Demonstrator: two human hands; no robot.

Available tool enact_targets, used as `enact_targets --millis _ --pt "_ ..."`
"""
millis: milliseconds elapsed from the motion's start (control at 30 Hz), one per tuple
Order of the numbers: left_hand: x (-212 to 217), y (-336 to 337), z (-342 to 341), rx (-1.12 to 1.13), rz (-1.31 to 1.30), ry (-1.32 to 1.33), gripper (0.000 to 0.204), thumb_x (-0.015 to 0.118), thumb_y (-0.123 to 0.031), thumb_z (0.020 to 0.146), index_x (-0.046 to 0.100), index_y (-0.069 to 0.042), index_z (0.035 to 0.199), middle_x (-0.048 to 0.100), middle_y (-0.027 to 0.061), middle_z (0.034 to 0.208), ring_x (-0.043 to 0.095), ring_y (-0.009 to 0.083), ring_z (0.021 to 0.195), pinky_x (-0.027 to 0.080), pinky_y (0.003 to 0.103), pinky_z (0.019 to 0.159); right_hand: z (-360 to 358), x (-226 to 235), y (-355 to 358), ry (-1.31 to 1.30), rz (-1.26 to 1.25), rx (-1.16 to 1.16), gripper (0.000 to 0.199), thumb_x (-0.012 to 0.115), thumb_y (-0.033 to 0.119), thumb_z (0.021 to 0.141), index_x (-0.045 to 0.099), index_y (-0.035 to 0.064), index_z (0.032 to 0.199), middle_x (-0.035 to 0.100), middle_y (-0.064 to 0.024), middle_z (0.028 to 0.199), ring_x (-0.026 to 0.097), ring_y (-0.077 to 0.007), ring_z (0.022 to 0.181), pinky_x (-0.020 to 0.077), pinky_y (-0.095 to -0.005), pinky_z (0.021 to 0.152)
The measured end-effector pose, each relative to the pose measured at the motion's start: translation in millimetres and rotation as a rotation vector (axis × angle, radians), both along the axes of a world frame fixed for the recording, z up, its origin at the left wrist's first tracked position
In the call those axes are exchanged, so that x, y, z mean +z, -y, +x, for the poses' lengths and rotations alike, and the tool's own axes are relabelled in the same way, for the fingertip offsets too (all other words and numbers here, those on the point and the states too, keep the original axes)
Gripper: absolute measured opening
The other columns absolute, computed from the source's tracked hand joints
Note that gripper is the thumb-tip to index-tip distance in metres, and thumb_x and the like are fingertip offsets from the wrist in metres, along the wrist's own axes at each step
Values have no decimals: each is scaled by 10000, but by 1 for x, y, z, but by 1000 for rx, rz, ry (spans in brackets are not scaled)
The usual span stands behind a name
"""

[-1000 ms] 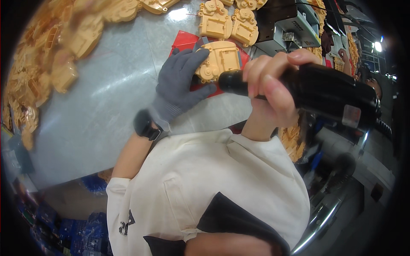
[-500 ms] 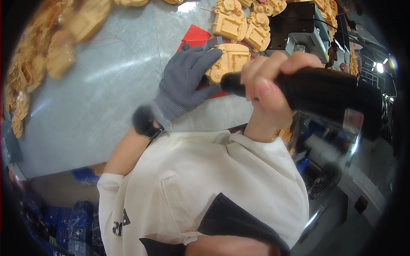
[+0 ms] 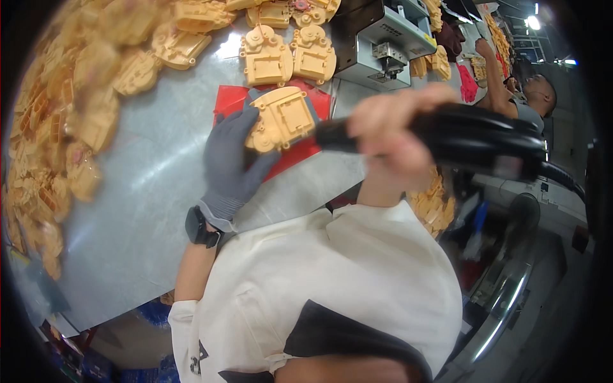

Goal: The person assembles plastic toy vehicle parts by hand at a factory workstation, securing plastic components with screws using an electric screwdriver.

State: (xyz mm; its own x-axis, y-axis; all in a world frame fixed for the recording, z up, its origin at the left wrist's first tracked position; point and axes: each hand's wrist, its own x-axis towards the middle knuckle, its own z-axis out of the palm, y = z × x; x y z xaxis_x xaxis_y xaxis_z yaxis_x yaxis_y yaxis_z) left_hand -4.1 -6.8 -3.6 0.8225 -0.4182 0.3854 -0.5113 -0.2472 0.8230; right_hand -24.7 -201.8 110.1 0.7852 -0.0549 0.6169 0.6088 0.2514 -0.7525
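In a grey glove, my left hand [image 3: 228,159] grips a yellow plastic housing [image 3: 284,118] by its left side, thumb and fingers apart around its edge. Molded recesses and round bosses show on the housing's upper face. It lies over a red sheet [image 3: 231,99], with a dark grey piece partly visible beneath it. My bare right hand [image 3: 399,131], blurred by motion, is wrapped around a black corded tool [image 3: 479,140] shaped like an electric screwdriver. The tool's tapered nose points left, beside the housing's right edge; whether they touch cannot be made out.
Two similar housings [image 3: 267,57] lie just beyond the red sheet. Many more yellow parts [image 3: 89,96] heap along the table's [image 3: 147,191] left and far sides. A metal box-shaped device [image 3: 383,38] stands at the far right. Another person [image 3: 517,102] is farther off, right.
The view has shifted, so the housing and both hands appear lower and farther left. My left hand still holds the housing, and my right hand still holds the tool.
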Motion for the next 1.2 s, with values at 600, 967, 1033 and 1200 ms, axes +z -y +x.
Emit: enact_targets --millis 600,967,1033,1200 --pt "-2 -1 -4 -11 -101 -389 734 634 -42 707 305 11 1361 464 179 1278 474 237 1184 395 343 988 40 12 82 -207 -93 -540 350 518 -30 697 449 -8 1040 468 -75 602 486 -186 488 434 -346 556" --pt "4 1 0 81 102 -121 769 749 -221 655 393 -35 1311 528 165 1217 520 316 1107 380 418 991 46 19 -55 -273 -8 -425 425 592 -30 635 446 -7 1033 509 -52 562 486 -138 458 406 -241 470" --pt "6 -1 -1 80 85 -184 772 757 -234 650 400 -47 1309 537 163 1200 529 328 1080 378 422 986 50 16 -55 -205 -48 -355 503 599 -53 612 414 -1 1077 514 -53 537 486 -138 452 412 -237 477" --pt "2 -3 2 57 46 -60 774 757 -261 655 402 -56 1311 560 150 1150 535 349 1029 363 437 981 60 6 -48 -92 -124 -68 458 501 4 732 366 -46 1166 464 -95 595 476 -184 496 437 -346 554"
